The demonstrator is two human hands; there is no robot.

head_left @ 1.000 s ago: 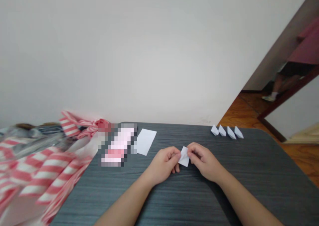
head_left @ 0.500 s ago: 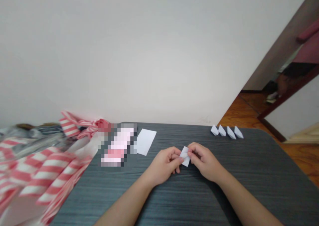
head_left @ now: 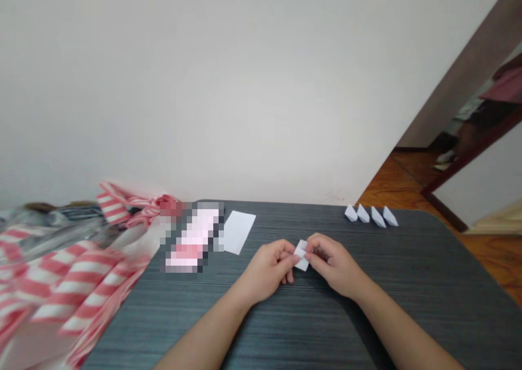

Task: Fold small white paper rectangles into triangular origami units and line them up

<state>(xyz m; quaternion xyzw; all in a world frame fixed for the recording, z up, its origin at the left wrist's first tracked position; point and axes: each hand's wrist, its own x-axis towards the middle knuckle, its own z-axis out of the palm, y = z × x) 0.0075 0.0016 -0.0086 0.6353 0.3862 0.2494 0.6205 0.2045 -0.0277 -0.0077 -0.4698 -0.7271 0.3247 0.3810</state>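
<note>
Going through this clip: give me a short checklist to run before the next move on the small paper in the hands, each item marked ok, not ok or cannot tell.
1. Grip on the folded white paper: ok, pinched between the left hand and the right hand.
2. Folded edges lined up: cannot tell, the piece is small and the fingers cover part of it.
3. Folded white paper off the dark grey table: cannot tell from this view.
4. White paper rectangle: ok, lying flat on the table, away from the hands.
5. Four folded paper shapes: ok, in a row near the table's far edge, untouched by the hands.
</note>
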